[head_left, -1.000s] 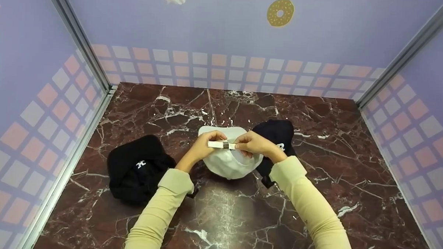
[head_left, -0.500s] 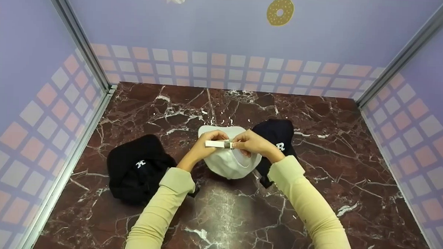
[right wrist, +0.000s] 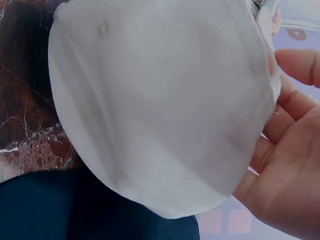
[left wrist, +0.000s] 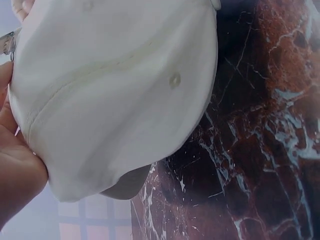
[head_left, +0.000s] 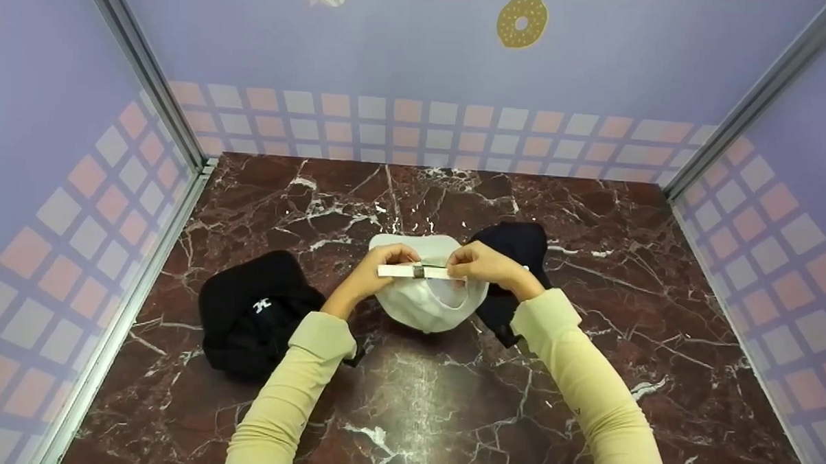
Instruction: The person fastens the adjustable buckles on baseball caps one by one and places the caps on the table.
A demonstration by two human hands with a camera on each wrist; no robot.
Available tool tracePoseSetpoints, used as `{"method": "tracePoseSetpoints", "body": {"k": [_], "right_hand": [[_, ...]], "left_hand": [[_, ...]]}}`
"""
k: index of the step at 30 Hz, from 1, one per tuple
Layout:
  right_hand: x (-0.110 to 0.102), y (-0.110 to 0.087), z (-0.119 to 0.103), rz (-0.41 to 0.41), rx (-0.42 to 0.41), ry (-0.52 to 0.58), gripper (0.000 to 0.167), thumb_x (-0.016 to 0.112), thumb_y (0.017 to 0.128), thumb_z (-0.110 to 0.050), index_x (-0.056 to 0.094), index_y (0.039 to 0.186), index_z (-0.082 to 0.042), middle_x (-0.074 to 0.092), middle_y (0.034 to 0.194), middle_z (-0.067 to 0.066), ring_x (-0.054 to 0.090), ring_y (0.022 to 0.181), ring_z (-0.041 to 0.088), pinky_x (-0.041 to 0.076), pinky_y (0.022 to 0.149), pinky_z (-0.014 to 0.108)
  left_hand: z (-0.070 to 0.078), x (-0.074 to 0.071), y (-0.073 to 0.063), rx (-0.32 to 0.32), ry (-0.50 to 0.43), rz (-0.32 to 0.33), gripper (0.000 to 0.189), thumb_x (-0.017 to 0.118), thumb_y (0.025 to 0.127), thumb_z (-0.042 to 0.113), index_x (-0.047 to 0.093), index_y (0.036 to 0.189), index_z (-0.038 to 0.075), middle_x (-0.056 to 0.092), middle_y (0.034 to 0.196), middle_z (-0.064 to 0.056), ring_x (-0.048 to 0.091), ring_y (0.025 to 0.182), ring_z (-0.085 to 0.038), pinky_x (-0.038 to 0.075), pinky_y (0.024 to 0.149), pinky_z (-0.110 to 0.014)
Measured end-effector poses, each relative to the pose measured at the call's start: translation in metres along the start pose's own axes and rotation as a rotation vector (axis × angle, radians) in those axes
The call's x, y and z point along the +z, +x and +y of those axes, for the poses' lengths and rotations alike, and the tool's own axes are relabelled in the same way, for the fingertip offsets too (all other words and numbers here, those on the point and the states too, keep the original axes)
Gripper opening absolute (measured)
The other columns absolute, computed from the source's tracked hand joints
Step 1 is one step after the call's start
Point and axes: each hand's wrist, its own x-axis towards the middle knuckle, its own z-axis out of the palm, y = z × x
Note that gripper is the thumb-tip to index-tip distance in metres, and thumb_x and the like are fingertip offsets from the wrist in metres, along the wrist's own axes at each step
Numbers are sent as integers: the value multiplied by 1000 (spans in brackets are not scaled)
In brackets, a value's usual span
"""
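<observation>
A white baseball cap (head_left: 417, 308) is held between both hands in the head view, its back opening facing the person. Across that opening runs its white strap (head_left: 438, 273), with a metal buckle (head_left: 418, 271) near the middle. My left hand (head_left: 372, 272) pinches the strap left of the buckle, a flat strap end sticking out toward the left. On the other side my right hand (head_left: 489, 267) pinches the strap between thumb and fingers. Both wrist views are mostly filled by the cap's crown (left wrist: 115, 100), with the right fingers (right wrist: 285, 120) along its edge in the right wrist view.
A black cap (head_left: 259, 316) with a white emblem lies at the left on the dark red marbled tabletop (head_left: 586, 375). Behind the right hand sits a navy cap (head_left: 516, 242), partly covered by that hand and forearm. Purple panels (head_left: 419, 54) enclose the back and sides.
My right hand has shifted rightward, and more strap shows between it and the buckle. The strap end at my left hand reaches slightly further left. The cap's back opening shows wider.
</observation>
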Motion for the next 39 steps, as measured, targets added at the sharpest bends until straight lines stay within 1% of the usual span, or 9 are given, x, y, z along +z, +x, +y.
{"method": "tracePoseSetpoints", "body": {"k": [5,12,18,21,24,26,30,34,39], "right_hand": [[3,6,8,4,-41,-16,15,55,81,-6,59,81,8,50,54,-4,44,49,7,34,47,20],[8,8,6,-32,-88,-14,15,54,81,-7,59,79,8,49,53,-6,42,47,5,33,46,18],[8,9,3,-32,-78,-36,13,56,80,-4,61,81,8,49,55,-5,43,48,5,34,47,18],[9,8,-1,-32,-73,-37,13,56,80,-2,62,82,9,50,56,-3,43,49,6,35,47,18],[9,7,-5,-41,-85,-39,13,55,80,0,61,83,11,50,57,0,44,49,7,37,48,19],[9,6,-6,-43,-95,-47,13,55,80,1,61,82,12,50,57,1,44,49,7,37,48,19],[10,7,-3,-36,-91,-69,11,56,80,-2,63,81,8,51,57,-2,44,49,5,37,48,17],[10,9,3,-39,-98,-67,12,58,79,-3,64,81,6,51,56,-5,45,49,4,37,48,17],[9,10,6,-48,-105,-66,13,58,79,-4,64,83,7,52,57,-5,45,49,4,37,47,17]], "left_hand": [[1,-1,1,-71,18,-30,20,54,77,-7,55,94,-17,58,83,-29,51,67,-1,42,63,-13],[-18,2,8,-141,63,-42,19,57,77,-3,59,95,-11,61,86,-25,52,67,0,42,64,-13],[-20,-2,8,-104,71,-82,22,51,87,7,60,95,-11,61,91,-26,51,71,0,41,66,-15],[-17,-5,8,-117,46,-120,26,47,90,10,60,97,-12,61,95,-25,52,77,-1,42,72,-17],[-5,-8,8,-148,22,-166,28,43,91,10,58,98,-13,60,98,-26,53,83,-7,41,79,-21],[5,-11,6,-173,20,-192,29,44,91,10,58,99,-14,59,99,-27,53,83,-10,41,78,-23],[16,-14,4,-190,72,-253,28,51,87,11,58,102,-12,60,99,-25,52,79,-8,42,75,-23],[6,-11,7,-194,145,-293,30,58,83,15,60,103,-7,63,99,-19,52,78,-3,43,73,-19],[-6,-7,10,-167,233,-313,29,63,80,19,63,102,1,65,98,-14,56,80,-9,45,75,-23]]}}
